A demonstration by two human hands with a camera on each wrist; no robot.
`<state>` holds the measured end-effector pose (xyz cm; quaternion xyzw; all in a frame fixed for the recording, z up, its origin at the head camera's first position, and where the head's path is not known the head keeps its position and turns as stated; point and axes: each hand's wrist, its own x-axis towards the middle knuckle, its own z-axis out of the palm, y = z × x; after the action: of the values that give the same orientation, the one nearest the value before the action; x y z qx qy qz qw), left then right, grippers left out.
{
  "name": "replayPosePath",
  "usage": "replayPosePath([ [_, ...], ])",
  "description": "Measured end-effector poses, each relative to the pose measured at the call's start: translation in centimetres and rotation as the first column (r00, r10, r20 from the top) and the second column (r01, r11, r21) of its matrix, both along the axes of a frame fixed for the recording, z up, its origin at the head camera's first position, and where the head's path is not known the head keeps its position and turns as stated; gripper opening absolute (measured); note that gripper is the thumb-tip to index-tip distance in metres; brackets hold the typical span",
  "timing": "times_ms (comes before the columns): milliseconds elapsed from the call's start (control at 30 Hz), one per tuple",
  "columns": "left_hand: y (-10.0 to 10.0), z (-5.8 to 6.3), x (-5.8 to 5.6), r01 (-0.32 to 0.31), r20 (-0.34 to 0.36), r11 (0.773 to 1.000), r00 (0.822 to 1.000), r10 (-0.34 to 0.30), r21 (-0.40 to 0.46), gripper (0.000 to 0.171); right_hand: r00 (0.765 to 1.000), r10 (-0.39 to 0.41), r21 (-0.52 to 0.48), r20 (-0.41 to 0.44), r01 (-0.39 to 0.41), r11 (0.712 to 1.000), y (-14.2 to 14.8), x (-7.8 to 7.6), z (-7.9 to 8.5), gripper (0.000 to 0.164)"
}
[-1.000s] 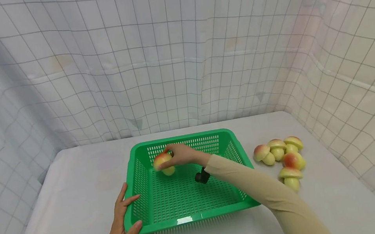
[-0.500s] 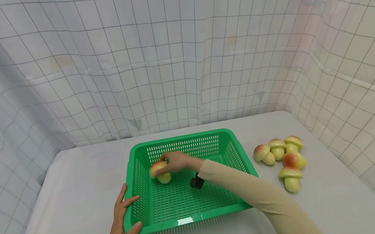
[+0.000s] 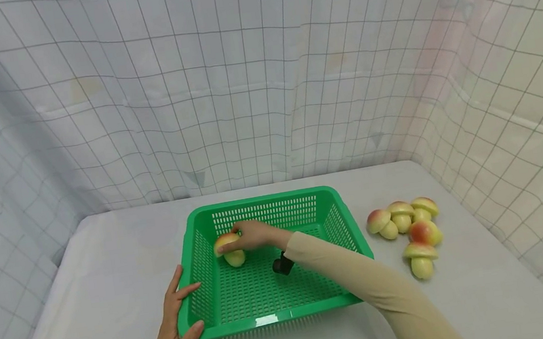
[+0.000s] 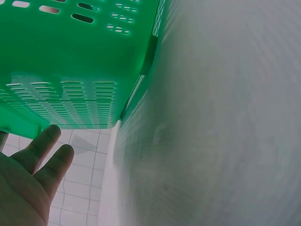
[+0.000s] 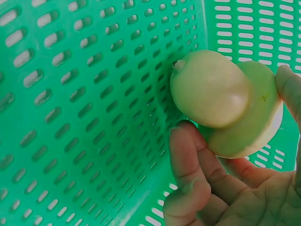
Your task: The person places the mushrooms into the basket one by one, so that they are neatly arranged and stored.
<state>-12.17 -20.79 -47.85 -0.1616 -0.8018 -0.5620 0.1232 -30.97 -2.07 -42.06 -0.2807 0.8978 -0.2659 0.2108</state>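
A green plastic basket [image 3: 277,319] with slotted walls sits on the table. Inside it, near the back left, my right hand [image 3: 258,234] holds a toy mushroom [image 3: 235,258] by its red-and-yellow cap. In the right wrist view, the thumb is on one side of the mushroom cap [image 5: 273,82] and fingers are under it; the pale stem [image 5: 209,89] points to the basket's slotted floor. Spread fingers of my left hand [image 3: 172,325] rest on the basket's left rim and front left corner. In the left wrist view, two straight fingers [image 4: 55,167] lie beside the basket wall [image 4: 70,52].
Several more toy mushrooms [image 3: 421,253] lie in a cluster on the white table [image 3: 478,291], right of the basket. A black device [image 3: 282,264] sits under my right wrist. Checked curtains [image 3: 251,92] surround the table at the back and sides.
My right hand has moved left and down with the toy mushroom, bringing it lower into the basket's back left part. The left hand has hardly moved.
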Motion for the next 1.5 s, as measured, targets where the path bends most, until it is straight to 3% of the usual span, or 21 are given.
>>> replayPosePath([
  [267,0.1,-0.1,-0.1,0.007,-0.017,1.0,1.0,-0.007,-0.005,0.056,0.991,-0.014,-0.071,0.133,0.024,0.997,0.3,-0.2,-0.3,0.062],
  [433,-0.2,-0.4,-0.3,0.018,-0.054,0.999,0.998,-0.019,-0.028,0.056,0.99,-0.018,-0.05,0.143,0.026,0.998,0.6,-0.2,-0.2,0.061],
  [767,0.1,0.1,0.1,0.003,-0.024,1.0,1.0,-0.003,-0.007,0.055,0.99,-0.02,-0.051,0.139,0.027,0.998,0.6,0.1,-0.2,0.063],
  [1200,0.1,0.0,0.0,0.007,-0.051,1.0,0.999,-0.008,-0.01,0.057,0.982,0.024,-0.07,0.187,-0.011,0.997,1.2,0.1,0.1,0.075],
  [1333,0.1,0.0,0.0,0.007,-0.052,1.0,0.999,-0.007,-0.01,0.057,0.986,0.043,-0.007,0.162,-0.043,0.999,1.6,0.0,0.4,0.081],
  [1500,0.1,0.0,0.1,0.006,-0.041,1.0,0.999,-0.006,-0.004,0.057,0.994,0.105,0.194,0.014,-0.106,0.975,2.2,-0.1,1.3,0.083],
])
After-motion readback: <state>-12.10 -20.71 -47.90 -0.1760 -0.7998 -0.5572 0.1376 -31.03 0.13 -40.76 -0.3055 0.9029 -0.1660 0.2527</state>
